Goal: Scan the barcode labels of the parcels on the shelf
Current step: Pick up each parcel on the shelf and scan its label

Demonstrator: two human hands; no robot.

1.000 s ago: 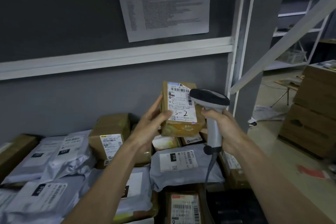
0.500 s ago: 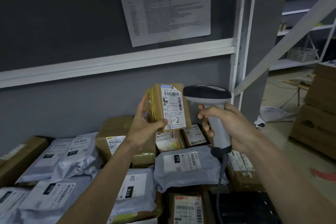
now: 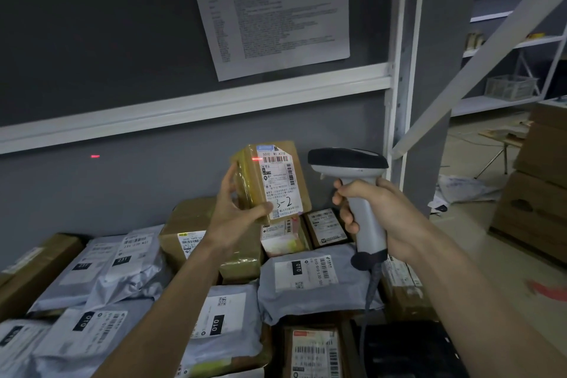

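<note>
Head view. Left hand (image 3: 236,218) raised over the pile, fingers curled behind a small brown box (image 3: 270,181) and thumb pressed on the lower edge of its front; box held upright, a little tilted, clear above the other parcels. White label (image 3: 277,184) on the box front, facing the camera, with barcodes at the top and down the right side and "3-2" handwritten near the bottom. Small red light mark (image 3: 256,159) on the box just left of the top barcode; a second red mark (image 3: 95,156) far to the left on the grey back wall (image 3: 92,187).

Right hand (image 3: 377,212) wrapped around the grey handle of a barcode scanner (image 3: 352,181), dark head at the top, pointed left toward the box, just beside it and not touching. Cable hanging down from the handle base.

Below, on the shelf, many parcels: grey plastic mailers (image 3: 310,282) with white labels in the middle and near left, brown cartons (image 3: 190,236) farther back. Printed paper sheet (image 3: 270,12) fixed on the wall above. White shelf post (image 3: 402,70) at the right, and more shelving (image 3: 503,37) far right.
</note>
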